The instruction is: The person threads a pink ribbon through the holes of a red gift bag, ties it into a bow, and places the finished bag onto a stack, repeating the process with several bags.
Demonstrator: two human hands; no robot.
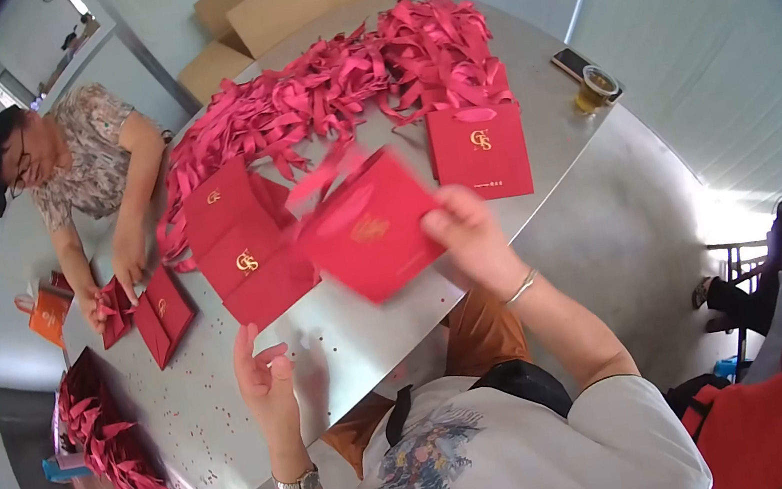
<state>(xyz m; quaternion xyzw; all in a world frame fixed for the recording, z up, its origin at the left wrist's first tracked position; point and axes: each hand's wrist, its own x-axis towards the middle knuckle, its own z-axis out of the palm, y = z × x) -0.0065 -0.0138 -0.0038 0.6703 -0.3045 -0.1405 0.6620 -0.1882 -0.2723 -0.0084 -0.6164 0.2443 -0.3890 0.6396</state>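
My right hand (468, 231) grips the right edge of a red paper bag (371, 232) with a ribbon at its top, held tilted above the metal table and slightly blurred. My left hand (264, 370) is empty, its fingers apart and partly curled, just below a stack of red bags (236, 253) with gold lettering. Another red bag (481, 155) with a pink ribbon lies flat to the right of the held one. Behind them spreads a large heap of pink-red ribbons (318, 93).
Across the metal table (224, 411), at the left, a co-worker (95, 157) handles small red bags (164, 317). A phone (571, 64) and a cup of tea (596, 88) stand near the right edge. More ribboned bags (108, 449) lie lower left; cardboard boxes (295, 6) are behind.
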